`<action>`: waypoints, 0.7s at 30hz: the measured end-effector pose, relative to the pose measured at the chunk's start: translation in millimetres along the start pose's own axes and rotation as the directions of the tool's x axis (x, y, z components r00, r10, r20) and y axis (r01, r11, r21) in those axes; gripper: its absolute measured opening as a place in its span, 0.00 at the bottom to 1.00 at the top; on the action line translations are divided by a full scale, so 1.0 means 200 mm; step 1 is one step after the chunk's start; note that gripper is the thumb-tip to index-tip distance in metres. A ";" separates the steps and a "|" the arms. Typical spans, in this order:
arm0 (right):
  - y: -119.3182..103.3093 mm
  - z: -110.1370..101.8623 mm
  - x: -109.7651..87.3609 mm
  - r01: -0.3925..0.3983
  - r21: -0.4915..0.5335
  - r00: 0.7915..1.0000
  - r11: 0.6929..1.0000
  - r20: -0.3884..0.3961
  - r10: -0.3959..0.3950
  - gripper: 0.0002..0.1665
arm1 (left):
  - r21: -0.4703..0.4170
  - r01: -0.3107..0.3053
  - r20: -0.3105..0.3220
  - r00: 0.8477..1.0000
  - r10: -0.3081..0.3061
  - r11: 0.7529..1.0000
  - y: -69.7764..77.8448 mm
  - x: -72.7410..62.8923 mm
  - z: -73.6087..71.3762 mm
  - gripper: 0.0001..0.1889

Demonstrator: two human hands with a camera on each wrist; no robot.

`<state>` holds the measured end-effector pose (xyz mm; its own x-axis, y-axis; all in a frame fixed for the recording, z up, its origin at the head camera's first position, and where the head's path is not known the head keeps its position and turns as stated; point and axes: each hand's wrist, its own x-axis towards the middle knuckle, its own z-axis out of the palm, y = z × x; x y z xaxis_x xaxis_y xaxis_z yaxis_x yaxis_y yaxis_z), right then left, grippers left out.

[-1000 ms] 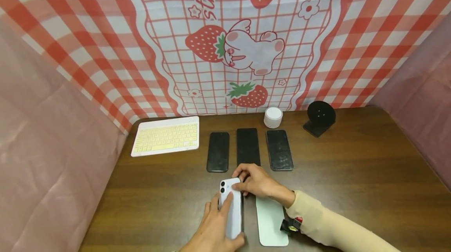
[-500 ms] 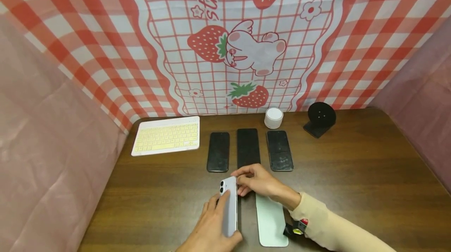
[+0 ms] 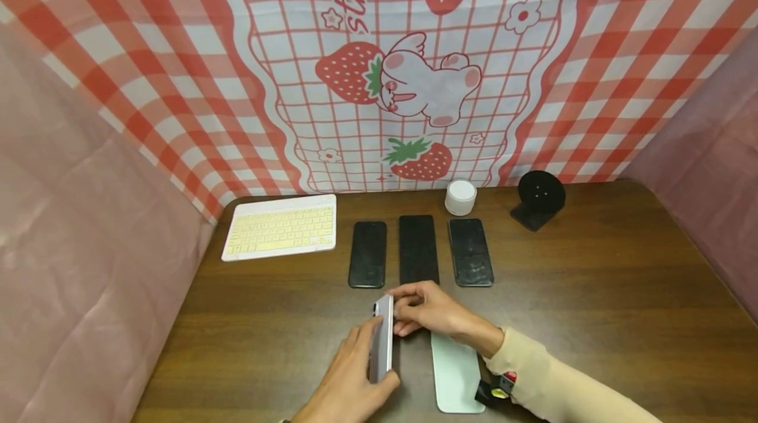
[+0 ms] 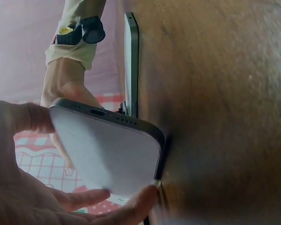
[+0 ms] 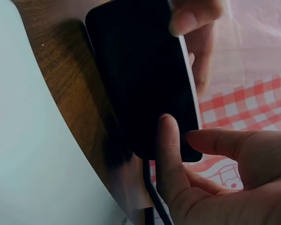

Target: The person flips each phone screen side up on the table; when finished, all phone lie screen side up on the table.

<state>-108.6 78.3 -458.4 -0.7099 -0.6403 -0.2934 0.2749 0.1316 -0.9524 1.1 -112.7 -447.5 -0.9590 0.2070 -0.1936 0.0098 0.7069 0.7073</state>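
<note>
Here the left grip [image 3: 349, 372] clamps a phone [image 4: 112, 150] (tilted); for the right grip [image 3: 441, 311] I cannot tell.

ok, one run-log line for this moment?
left hand: grips tilted phone | right hand: at phone's top end | green phone: flat on table | three dark phones: side by side

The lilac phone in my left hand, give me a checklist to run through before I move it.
1. Left hand gripping the lilac phone, thumb and fingers at opposite edges: ok.
2. Lilac phone lying flat on the table: not ok, it is tilted up steeply.
3. Screen uncovered: not ok, fingers overlap it in the right wrist view.
4. Lilac phone clear of the pale green phone: ok, bare table shows between them.
5. Right hand pinching firmly: cannot tell.
</note>
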 end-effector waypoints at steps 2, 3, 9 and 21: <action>0.01 0.00 0.00 -0.010 -0.015 1.000 1.000 -0.006 0.010 0.31 | -0.035 -0.002 0.000 1.000 0.002 0.999 0.00 0.00 0.00 0.43; 0.01 0.00 0.00 -0.013 -0.029 1.000 0.999 -0.009 0.013 0.31 | -0.056 -0.006 0.003 1.000 0.006 0.998 0.00 0.00 0.00 0.42; 0.03 -0.02 0.00 -0.035 -0.083 0.999 0.996 -0.001 0.035 0.30 | -0.184 -0.028 0.007 1.000 0.030 0.982 -0.01 0.01 0.00 0.39; 0.04 -0.01 0.00 -0.052 -0.135 0.997 0.990 -0.057 0.045 0.32 | -0.333 -0.045 -0.025 0.999 0.039 0.942 -0.03 0.03 -0.04 0.40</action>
<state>-107.4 81.7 -466.7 -0.7327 -0.5895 -0.3401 0.2218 0.2656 -0.9382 -6.1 -120.5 -447.4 -0.9646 0.2175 -0.1493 -0.0422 0.4314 0.9012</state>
